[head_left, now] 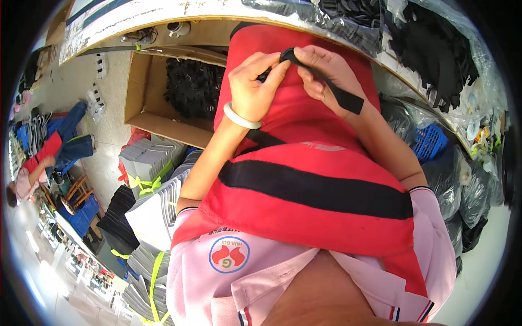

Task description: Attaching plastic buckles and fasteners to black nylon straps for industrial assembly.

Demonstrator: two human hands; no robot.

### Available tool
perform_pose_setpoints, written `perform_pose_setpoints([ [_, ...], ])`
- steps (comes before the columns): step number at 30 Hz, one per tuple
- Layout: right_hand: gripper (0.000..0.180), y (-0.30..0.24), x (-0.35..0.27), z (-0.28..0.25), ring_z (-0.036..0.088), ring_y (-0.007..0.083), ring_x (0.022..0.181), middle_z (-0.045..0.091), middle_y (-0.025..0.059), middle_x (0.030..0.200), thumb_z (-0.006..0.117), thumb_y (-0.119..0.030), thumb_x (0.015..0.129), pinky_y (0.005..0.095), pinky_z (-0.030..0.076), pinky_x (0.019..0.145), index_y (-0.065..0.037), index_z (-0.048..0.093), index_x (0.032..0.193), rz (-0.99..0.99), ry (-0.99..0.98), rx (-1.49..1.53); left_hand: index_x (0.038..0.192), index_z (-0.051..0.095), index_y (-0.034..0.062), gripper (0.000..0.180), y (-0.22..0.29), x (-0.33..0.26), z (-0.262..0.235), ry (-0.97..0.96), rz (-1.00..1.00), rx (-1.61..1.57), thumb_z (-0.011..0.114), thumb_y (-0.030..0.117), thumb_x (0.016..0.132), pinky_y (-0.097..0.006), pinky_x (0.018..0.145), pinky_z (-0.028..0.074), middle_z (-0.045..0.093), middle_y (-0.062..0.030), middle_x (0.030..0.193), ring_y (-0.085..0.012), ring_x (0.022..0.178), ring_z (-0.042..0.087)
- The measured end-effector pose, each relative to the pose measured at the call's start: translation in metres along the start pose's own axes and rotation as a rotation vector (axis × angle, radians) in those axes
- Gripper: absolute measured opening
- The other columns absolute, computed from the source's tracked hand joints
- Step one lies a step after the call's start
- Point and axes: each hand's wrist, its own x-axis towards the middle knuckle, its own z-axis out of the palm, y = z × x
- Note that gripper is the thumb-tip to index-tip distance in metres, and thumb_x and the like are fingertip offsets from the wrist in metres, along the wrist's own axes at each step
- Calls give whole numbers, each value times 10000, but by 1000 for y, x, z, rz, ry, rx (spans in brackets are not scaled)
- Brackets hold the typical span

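Above my red apron (293,125), both hands hold one black strap (347,101). My left hand (254,84), with a pale bangle (242,118) at its wrist, pinches the strap's curled upper end between thumb and fingers. A small dark piece shows within its curled fingers; I cannot tell whether it belongs to the strap. My right hand (330,70) grips the strap close beside the left, thumb near the bend. From there the flat tail slants down across the right palm toward the wrist, its end loose.
An open cardboard box (142,89) of black pieces stands left of my lap. Tied stacks of grey sheets (147,160) are below it. A worktop (217,10) crosses ahead, with black strips (435,49) at right. A blue basket (429,142) and plastic bags sit right; another person (32,176) is far left.
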Motion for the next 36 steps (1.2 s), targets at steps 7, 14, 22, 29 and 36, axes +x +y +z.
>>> perform_pose_setpoints([
  [7, 287, 20, 7, -15, 515, 84, 513, 589, 46, 719, 628, -256, 925, 211, 414, 437, 4, 570, 1032, -141, 47, -215, 976, 694, -7, 184, -15, -11, 0, -58, 124, 147, 702, -22, 793, -261, 570, 447, 630, -78, 728, -127, 639, 579],
  [14, 273, 16, 7, -24, 557, 86, 627, 603, 13, 795, 629, -271, 923, 224, 460, 595, -40, 613, 1066, -68, -83, -201, 971, 678, -29, 127, -10, -16, -5, -90, -529, -543, 661, 31, 860, -220, 449, 431, 637, -77, 745, -115, 570, 577],
  [22, 112, 15, -11, 0, 552, 59, 627, 605, 9, 743, 636, -88, 901, 190, 442, 561, -13, 648, 983, -666, 86, -513, 896, 687, -53, 165, -9, -13, 5, 25, -746, -789, 670, 111, 883, -220, 364, 366, 645, -86, 730, -112, 480, 539],
  [29, 147, 13, -22, -6, 518, 53, 494, 585, 14, 672, 638, -145, 907, 196, 410, 441, 1, 621, 907, -263, 147, -597, 979, 690, -49, 182, -6, -17, 4, -14, -590, -552, 656, 109, 896, -197, 383, 377, 671, -86, 810, -98, 530, 565],
  [36, 120, 28, -14, -13, 550, 80, 512, 586, 30, 683, 626, -116, 907, 210, 446, 454, -9, 577, 888, -145, 172, -507, 983, 697, -37, 158, -2, -25, 10, 3, -440, -448, 695, 16, 834, -176, 392, 389, 634, -67, 844, -69, 569, 569],
])
